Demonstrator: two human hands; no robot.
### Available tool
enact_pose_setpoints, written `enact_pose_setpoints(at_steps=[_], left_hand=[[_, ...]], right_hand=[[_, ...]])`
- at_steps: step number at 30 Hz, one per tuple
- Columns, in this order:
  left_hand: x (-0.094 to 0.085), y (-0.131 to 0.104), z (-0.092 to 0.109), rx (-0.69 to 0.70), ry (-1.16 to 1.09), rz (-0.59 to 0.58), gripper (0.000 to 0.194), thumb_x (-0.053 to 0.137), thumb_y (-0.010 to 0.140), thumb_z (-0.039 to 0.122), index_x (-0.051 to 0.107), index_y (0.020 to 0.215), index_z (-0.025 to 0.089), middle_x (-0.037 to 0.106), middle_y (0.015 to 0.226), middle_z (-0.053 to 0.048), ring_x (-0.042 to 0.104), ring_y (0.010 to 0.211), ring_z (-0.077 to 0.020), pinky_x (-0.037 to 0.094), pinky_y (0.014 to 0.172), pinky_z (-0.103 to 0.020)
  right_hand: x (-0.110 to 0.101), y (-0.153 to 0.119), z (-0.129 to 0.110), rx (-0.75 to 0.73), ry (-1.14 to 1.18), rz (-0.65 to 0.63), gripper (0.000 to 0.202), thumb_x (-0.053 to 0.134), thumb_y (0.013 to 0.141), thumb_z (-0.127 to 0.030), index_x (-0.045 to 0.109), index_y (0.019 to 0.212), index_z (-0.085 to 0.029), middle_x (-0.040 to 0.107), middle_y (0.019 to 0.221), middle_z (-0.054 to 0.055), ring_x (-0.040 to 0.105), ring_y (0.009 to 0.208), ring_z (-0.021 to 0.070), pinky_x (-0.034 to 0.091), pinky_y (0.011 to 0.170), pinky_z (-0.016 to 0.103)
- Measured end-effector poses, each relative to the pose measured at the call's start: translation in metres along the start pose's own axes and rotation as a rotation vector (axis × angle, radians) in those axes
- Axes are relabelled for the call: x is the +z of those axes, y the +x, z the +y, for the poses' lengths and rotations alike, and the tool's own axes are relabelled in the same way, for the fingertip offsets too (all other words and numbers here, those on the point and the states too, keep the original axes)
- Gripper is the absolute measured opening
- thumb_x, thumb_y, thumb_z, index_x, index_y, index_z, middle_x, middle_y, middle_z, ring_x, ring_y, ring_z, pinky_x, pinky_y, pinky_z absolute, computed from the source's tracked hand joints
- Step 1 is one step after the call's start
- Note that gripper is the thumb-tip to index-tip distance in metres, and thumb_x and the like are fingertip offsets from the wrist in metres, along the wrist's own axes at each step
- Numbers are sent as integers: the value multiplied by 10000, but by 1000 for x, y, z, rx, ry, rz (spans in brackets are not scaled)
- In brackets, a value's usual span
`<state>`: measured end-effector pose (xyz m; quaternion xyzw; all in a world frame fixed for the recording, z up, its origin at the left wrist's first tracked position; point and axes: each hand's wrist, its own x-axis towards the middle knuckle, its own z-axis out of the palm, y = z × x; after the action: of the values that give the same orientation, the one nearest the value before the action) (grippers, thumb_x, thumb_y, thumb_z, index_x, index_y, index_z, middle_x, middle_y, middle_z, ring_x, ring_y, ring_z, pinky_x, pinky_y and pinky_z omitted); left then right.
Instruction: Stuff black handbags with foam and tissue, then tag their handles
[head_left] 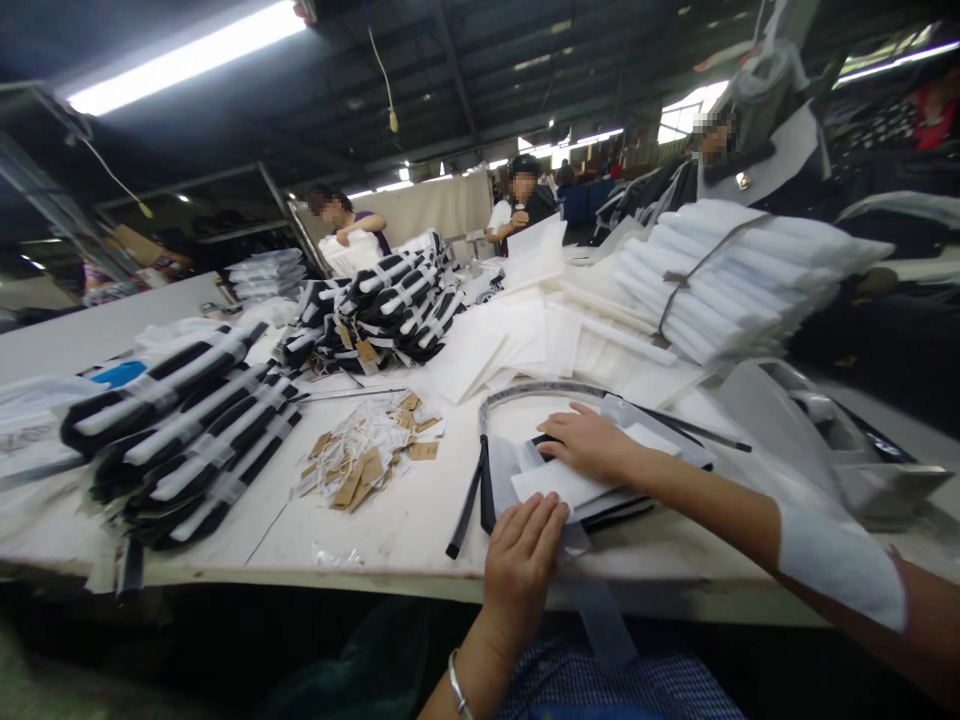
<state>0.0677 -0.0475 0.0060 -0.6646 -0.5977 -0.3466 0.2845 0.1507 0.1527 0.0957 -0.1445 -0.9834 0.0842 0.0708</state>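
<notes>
A black bag (487, 490) with a plastic-wrapped handle (540, 388) lies flat on the table in front of me. Translucent wrapping and a folded white sheet (559, 485) rest on top of it. My right hand (589, 445) is spread flat on the white sheet, fingers pointing left. At the bag's near edge, my left hand (525, 550) has its fingers together and bent over the sheet's near corner; its thumb is hidden. Below the table edge, a translucent strip (606, 625) hangs over my lap.
Loose brown and white tags (367, 450) lie left of the bag. Stacks of wrapped black bags (195, 430) stand farther left. White sheets (480, 350) and a tied white bundle (735, 275) lie behind. Two co-workers (514, 215) are across the table.
</notes>
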Motion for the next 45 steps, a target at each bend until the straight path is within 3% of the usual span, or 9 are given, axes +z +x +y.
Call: enact_pose_setpoints(at_steps=[7,15,19,22,25,29,34,39,45], left_hand=[[8,-7,0,-43,-26,40,379,410,998,74,621,1292,185,708,1239,-48,632,1196,-182,513,1007,-346],[5,-6,3,-74,-54,63,339,423,1019,137,633,1279,188,718,1220,-46,652,1159,-180,521,988,-334],[4,-5,3,-73,-55,72,340,403,1027,144,647,1259,189,725,1205,-36,659,1148,-176,520,989,-324],[3,-4,4,-61,-46,63,333,421,1019,134,647,1258,185,726,1202,-41,660,1147,-181,528,978,-322],[2,-4,4,-72,-54,48,334,430,1012,129,643,1263,185,724,1206,-47,662,1143,-184,541,964,-330],[2,-3,1,-83,-64,25,349,408,1014,115,642,1263,185,708,1240,-41,646,1170,-183,528,989,-339],[5,-1,-1,-97,-78,26,396,417,983,52,623,1290,192,698,1261,-30,638,1182,-182,523,993,-343],[3,-1,-1,-108,-103,-30,447,434,938,5,609,1304,190,697,1261,-51,637,1183,-193,532,984,-366],[-1,1,-2,-102,-95,-81,440,456,934,31,586,1327,183,686,1281,-61,623,1204,-203,492,1036,-379]], right_hand=[[2,47,16,-92,55,-276,408,448,964,-328,761,772,-150,757,791,80,635,708,179,420,674,259],[18,64,1,-98,117,-291,353,507,913,-318,781,769,-149,753,755,91,611,663,179,377,638,259],[16,61,-3,-97,169,-254,313,506,908,-263,771,1057,-185,777,908,82,673,812,208,433,738,261],[14,57,-1,-79,221,-229,508,472,928,-223,531,1430,-172,775,974,60,691,868,199,471,795,265],[12,52,4,-91,308,-217,535,446,964,-254,443,1493,-171,759,1087,70,697,970,207,503,880,301],[7,21,7,-178,346,-25,417,382,1011,-273,590,1368,-217,675,1294,73,628,1196,227,460,1060,396],[9,-73,5,-235,241,442,374,504,963,-153,612,1313,-231,701,1241,68,645,1173,190,518,1031,325],[41,-146,-3,-460,-23,277,548,554,883,-82,549,1408,-240,604,1394,62,447,1392,245,345,1192,466],[87,-151,-21,-533,-96,306,520,466,956,-42,509,1432,-246,507,1489,51,307,1465,196,248,1215,492]])
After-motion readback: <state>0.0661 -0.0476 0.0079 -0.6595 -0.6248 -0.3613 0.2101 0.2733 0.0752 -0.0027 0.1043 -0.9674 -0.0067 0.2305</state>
